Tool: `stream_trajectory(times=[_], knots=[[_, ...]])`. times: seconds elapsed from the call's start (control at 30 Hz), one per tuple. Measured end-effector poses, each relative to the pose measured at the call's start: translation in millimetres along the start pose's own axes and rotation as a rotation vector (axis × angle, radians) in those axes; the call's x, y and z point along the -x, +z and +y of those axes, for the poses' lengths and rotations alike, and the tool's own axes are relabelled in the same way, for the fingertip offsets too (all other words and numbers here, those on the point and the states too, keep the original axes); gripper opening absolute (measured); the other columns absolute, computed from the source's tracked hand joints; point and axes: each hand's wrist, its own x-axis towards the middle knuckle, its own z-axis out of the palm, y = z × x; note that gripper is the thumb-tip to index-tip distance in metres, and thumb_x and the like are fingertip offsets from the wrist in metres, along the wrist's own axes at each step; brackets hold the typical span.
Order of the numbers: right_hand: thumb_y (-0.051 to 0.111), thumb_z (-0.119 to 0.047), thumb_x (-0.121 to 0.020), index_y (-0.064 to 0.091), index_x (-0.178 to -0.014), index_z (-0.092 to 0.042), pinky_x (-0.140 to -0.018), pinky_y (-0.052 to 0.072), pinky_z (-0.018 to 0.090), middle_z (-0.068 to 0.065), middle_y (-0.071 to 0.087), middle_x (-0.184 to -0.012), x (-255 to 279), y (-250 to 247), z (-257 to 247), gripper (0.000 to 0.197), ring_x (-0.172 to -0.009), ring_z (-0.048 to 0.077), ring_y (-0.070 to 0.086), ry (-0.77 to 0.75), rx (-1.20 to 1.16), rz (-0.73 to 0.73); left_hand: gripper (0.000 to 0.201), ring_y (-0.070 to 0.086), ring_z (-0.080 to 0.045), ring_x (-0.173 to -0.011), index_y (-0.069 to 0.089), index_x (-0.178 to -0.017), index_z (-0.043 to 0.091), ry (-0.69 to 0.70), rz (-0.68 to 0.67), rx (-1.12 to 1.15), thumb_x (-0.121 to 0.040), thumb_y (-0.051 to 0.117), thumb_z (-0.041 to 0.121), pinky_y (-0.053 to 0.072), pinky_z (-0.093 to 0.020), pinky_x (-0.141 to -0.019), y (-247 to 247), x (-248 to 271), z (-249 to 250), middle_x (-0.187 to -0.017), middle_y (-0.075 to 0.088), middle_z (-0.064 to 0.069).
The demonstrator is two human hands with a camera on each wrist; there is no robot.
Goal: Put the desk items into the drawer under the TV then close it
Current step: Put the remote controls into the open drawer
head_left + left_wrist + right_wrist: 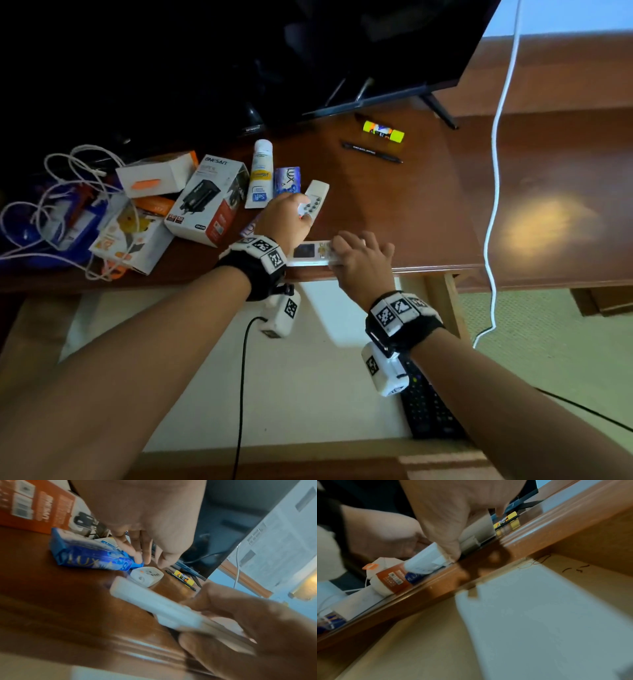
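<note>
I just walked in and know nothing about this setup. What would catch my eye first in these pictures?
Two bare hands at the desk's front edge: the right hand grips a long white remote, while the left hand reaches over a smaller white remote beside a blue soap packet. To the left sprawls a clutter of boxes and white cables. Below, the drawer stands open with a black remote already inside.

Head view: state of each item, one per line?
drawer: open, black remote inside
long white remote: at the desk edge, gripped by right hand
small white remote: flat on desk, left hand reaching over it, not gripping
LUX soap: lying on desk
tube: lying flat, capped
glue stick: lying, capped
pen: lying on desk
TV: screen dark
</note>
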Motion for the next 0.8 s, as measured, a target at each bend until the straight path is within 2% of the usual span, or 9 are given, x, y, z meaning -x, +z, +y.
stream_trajectory(times=[0.1,0.17,0.27,0.33,0.4,0.5,0.63,0.73,0.8], knots=[[0.063,-0.016,-0.068,0.053,-0.088,-0.017,-0.069,0.028,0.035,-0.001,0.063,-0.091,21.2,0.8,6.9,0.023,-0.084,0.027,0.058,-0.001,-0.01,0.105,0.024,0.058,-0.029,-0.108,0.068,-0.104,0.007,0.06,-0.045,-0.121,-0.088,0.057,0.021,0.048,-0.036,-0.089,6.8,-11.6,5.7,-0.116,0.062,-0.01],[0.065,-0.015,-0.06,0.051,-0.088,-0.014,-0.067,0.035,0.035,0.002,0.059,-0.087,36.1,-1.7,13.5,0.031,-0.08,0.029,0.056,0.009,-0.04,0.08,0.022,0.059,-0.03,-0.104,0.067,-0.101,0.007,0.039,-0.057,-0.185,-0.088,0.059,0.023,0.049,-0.037,-0.084,10.0,-16.5,10.5,-0.115,0.061,-0.01],[0.063,-0.019,-0.053,0.047,-0.096,-0.012,-0.064,0.041,0.031,0.006,0.053,-0.093,58.8,-2.7,26.2,0.047,-0.081,0.029,0.052,0.054,-0.127,-0.054,0.022,0.059,-0.035,-0.103,0.064,-0.107,0.01,-0.001,-0.058,-0.274,-0.087,0.061,0.019,0.049,-0.04,-0.083,15.5,-19.6,15.5,-0.117,0.057,-0.014],[0.065,-0.023,-0.055,0.045,-0.113,-0.013,-0.074,0.049,0.038,0.006,0.051,-0.105,77.1,-4.0,32.5,0.062,-0.093,0.03,0.053,0.111,-0.206,-0.191,0.027,0.057,-0.038,-0.105,0.06,-0.111,0.012,-0.021,-0.081,-0.292,-0.085,0.063,0.015,0.048,-0.042,-0.084,18.6,-19.4,18.2,-0.118,0.055,-0.016],[0.071,-0.022,-0.061,0.036,-0.132,-0.017,-0.085,0.048,0.037,0.006,0.048,-0.121,97.6,-4.4,37.8,0.079,-0.107,0.028,0.05,0.192,-0.294,-0.309,0.039,0.056,-0.038,-0.108,0.055,-0.116,0.014,-0.026,-0.108,-0.266,-0.079,0.067,0.01,0.048,-0.042,-0.084,21.0,-16.8,20.7,-0.118,0.058,-0.016],[0.072,-0.021,-0.064,0.02,-0.14,-0.028,-0.079,0.048,0.032,0.002,0.049,-0.126,123.5,-0.6,42.6,0.092,-0.112,0.024,0.051,0.27,-0.358,-0.452,0.055,0.056,-0.034,-0.109,0.05,-0.121,0.02,-0.018,-0.135,-0.192,-0.072,0.072,0.012,0.05,-0.04,-0.082,22.6,-7.2,28.3,-0.117,0.062,-0.012],[0.071,-0.024,-0.073,0.018,-0.141,-0.028,-0.086,0.05,0.041,0.009,0.049,-0.133,127.9,17.2,45.8,0.087,-0.11,0.03,0.056,0.473,-0.461,-0.532,0.064,0.058,-0.029,-0.109,0.049,-0.124,0.029,0.002,-0.16,-0.104,-0.064,0.07,0.02,0.048,-0.039,-0.09,24.1,23.7,45.0,-0.115,0.066,-0.001],[0.069,-0.03,-0.077,0.026,-0.135,-0.023,-0.083,0.048,0.037,0.01,0.057,-0.12,122.9,30.2,44.0,0.072,-0.095,0.025,0.058,0.607,-0.544,-0.469,0.063,0.054,-0.023,-0.106,0.053,-0.123,0.029,-0.002,-0.217,0.11,-0.063,0.07,0.018,0.047,-0.033,-0.091,27.5,66.0,46.3,-0.11,0.066,0.005],[0.068,-0.034,-0.076,0.031,-0.128,-0.021,-0.08,0.048,0.035,0.005,0.059,-0.112,119.9,35.7,42.9,0.066,-0.09,0.022,0.057,0.665,-0.583,-0.411,0.064,0.061,-0.022,-0.098,0.059,-0.12,0.026,0.032,-0.249,0.187,-0.057,0.068,0.024,0.05,-0.03,-0.087,30.7,99.5,36.0,-0.108,0.068,0.002]])
